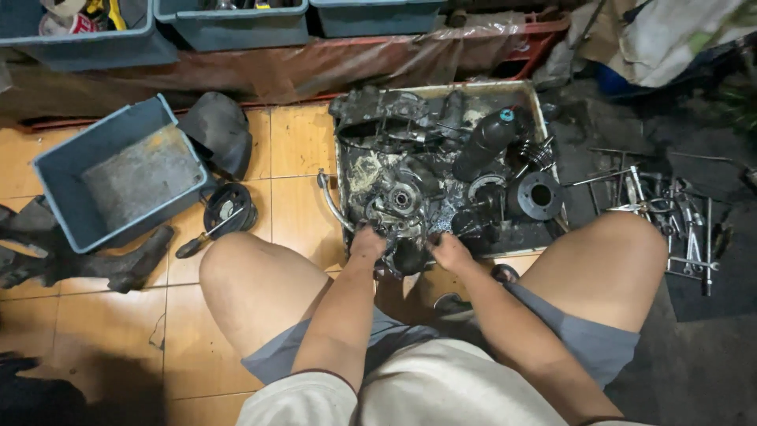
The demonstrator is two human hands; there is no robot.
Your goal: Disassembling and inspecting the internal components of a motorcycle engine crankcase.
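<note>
Viewed from above, the person squats on a tiled floor with knees spread. At 9 o'clock sits a grey plastic bin with a bare, stained bottom; a dark rubber boot lies just below it, on its side. Between the bin and the left knee, at about 8 o'clock from the tray, a black pulley rests on the tiles with a screwdriver laid across it.

At centre, a shallow metal tray holds oily engine parts. The engine casing occupies the tray's near edge, at 6 o'clock. The left hand is closed on the casing's left rim. The right hand is clenched at its right side, possibly round a small tool; the picture does not show which.

Beyond, at 1 o'clock in the tray, a black bottle leans across other parts, with a round flange beside it. At 3 o'clock, outside the tray, spanners and pliers lie spread on a dark mat.

Assessment: surfaces appear greasy, so a firm two-handed grip is warranted. The casing should stay low over the tray, so drips and loose pieces fall inside it.
</note>
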